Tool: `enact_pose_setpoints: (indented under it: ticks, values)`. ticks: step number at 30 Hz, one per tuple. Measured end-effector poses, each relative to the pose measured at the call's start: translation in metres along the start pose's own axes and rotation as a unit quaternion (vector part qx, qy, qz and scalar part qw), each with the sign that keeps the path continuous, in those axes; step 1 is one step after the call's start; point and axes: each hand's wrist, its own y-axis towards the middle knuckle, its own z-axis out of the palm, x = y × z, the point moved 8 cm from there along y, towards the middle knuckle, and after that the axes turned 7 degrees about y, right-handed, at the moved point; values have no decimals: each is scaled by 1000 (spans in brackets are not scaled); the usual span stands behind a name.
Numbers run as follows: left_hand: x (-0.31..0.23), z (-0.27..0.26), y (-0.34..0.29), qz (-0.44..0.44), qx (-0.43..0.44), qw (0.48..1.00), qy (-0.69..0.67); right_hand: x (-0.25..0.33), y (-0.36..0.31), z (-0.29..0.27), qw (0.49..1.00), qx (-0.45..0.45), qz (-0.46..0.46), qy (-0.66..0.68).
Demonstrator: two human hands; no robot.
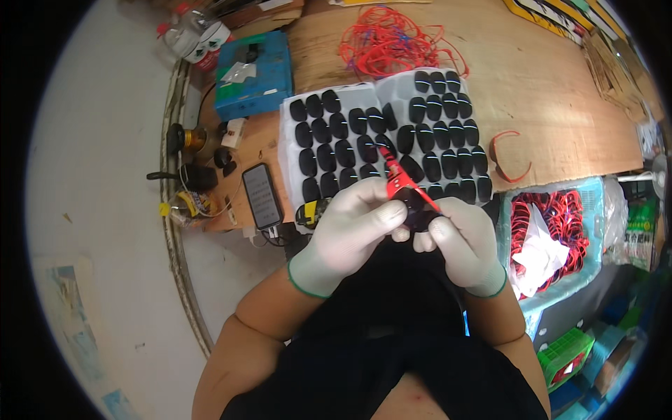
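Here's the broad tan wooden tabletop (560, 91), and at its right sits the light-blue plastic basket (596, 224), heaped with red glasses frames (572, 234) under crumpled white paper (537, 255). White paper sheets (355, 96) carry rows of glossy black oval lenses (320, 131). In front, the white-gloved left hand (357, 227) and white-gloved right hand (465, 241) both clamp one red plastic frame (404, 185): it lies between them, long axis slanting upper left to lower right, a dark curved lens (420, 218) at the fingertips.
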Motion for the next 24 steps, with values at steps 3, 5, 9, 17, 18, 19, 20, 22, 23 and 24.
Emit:
enact_pose_setpoints:
  ticks: [3,5,9,17,18,19,20,22,23,24]
  values:
    - [0,-7,0,-22,-20,999,-12,8,5,5,998,-18,-22,-61]
    - [0,-12,-2,-28,-50,998,-5,14,6,9,995,-17,-45,-92]
    - [-1,-18,-2,-31,-50,997,40,25,5,13,972,-23,-118,-201]
    - [-24,-1,-14,29,-66,990,124,11,13,7,979,35,-56,-195]
    - [-25,3,-15,38,-62,993,96,9,14,5,983,34,-42,-175]
    - [-24,2,-17,46,-69,991,106,7,14,4,987,34,-29,-154]
    - [-24,0,-18,55,-74,989,116,6,15,3,985,38,-24,-169]
    - [-23,-3,-19,50,-83,986,134,6,13,4,982,48,-23,-182]
    - [-22,-5,-21,38,-87,985,141,6,12,4,980,54,-21,-189]
    - [-20,-6,-22,25,-91,984,149,8,11,5,981,41,-32,-188]
